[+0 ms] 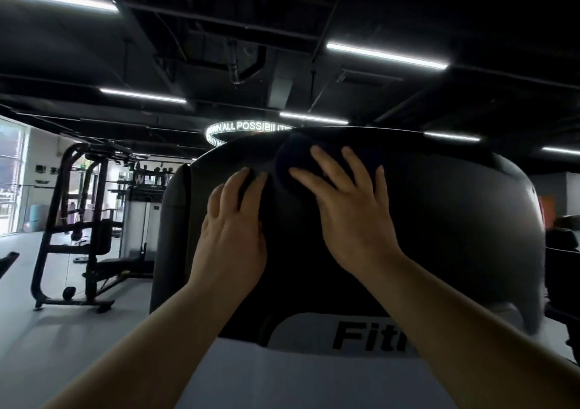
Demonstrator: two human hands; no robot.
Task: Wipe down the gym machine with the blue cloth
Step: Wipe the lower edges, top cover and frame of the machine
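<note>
The gym machine's dark rounded shroud (455,220) fills the middle of the view, with a white panel below it lettered "Fit". The dark blue cloth (290,161) is bunched near the shroud's top edge. My right hand (348,208) presses flat on the cloth with spread, straight fingers. My left hand (235,230) lies on the shroud just left of the cloth, and its fingertips curl over a dark fold; whether that fold is cloth is unclear.
A black rack with a bench (81,236) stands on the grey floor at the left. More weight equipment (147,186) lines the back wall. Another dark machine (561,245) sits at the right edge. A ring-shaped lit sign (244,128) hangs behind the shroud.
</note>
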